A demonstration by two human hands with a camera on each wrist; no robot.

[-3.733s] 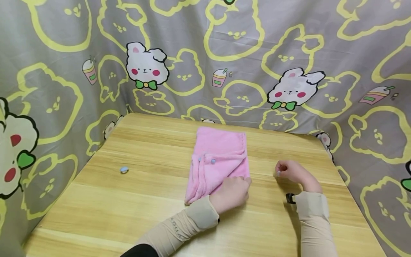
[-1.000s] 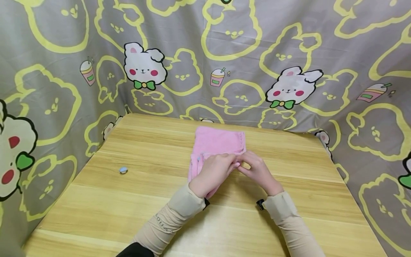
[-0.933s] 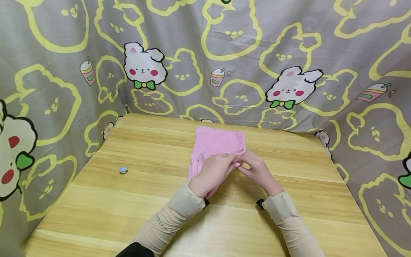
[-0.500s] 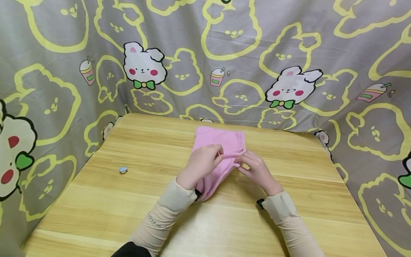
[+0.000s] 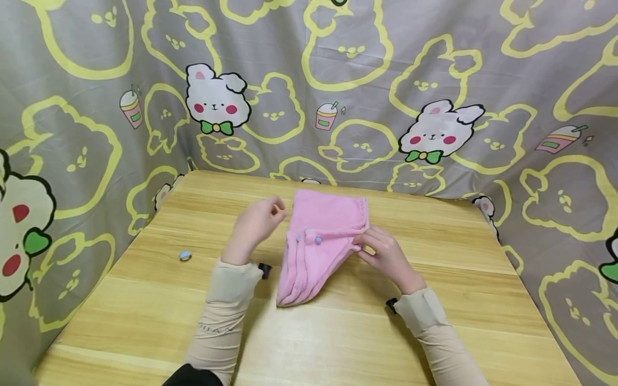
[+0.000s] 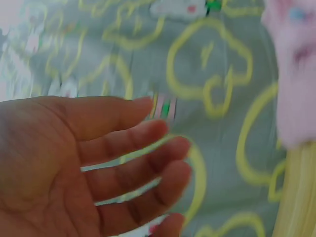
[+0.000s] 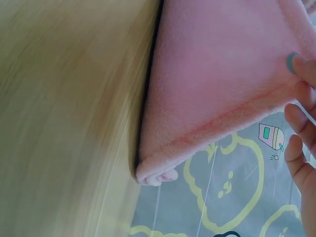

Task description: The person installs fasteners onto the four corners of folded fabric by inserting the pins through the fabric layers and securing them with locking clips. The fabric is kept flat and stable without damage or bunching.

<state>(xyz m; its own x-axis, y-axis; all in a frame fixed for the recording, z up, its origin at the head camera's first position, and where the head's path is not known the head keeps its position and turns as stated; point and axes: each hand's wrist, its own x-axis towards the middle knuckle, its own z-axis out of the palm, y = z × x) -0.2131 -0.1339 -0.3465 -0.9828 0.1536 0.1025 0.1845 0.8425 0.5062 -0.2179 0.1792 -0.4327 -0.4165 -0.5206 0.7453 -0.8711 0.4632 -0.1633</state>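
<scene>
- Our right hand (image 5: pixel 386 257) rests at the right edge of the pink towel (image 5: pixel 324 242), its fingers (image 5: pixel 363 244) curled in and pinching the fold there — the right wrist view shows the fingertips (image 7: pixel 301 66) against the plush edge, one of them beside a blue button.
- Our left hand (image 5: pixel 256 226) is lifted off the cloth, just to the left of it, fingers (image 6: pixel 133 163) loosely spread and holding nothing; the left wrist view confirms a bare, relaxed palm with the backdrop behind it.
- The pink towel lies near the middle of the wooden table (image 5: pixel 145 300), toward the far edge. It is folded into a narrow shape that tapers to a point on the near side, with two small blue buttons (image 5: pixel 317 240) showing where the layers cross.
- As far as we can judge, the folding is well along — the cloth is already gathered into a compact bundle, flat on the table. What seems left is securing or smoothing the overlapping flap that our right hand pins; whether the buttons are fastened we cannot tell.
- Further out, a small blue button-like piece (image 5: pixel 185 255) sits alone on the table, well apart on the left.
- A bunny-print curtain (image 5: pixel 434 80) surrounds the table on three sides.
</scene>
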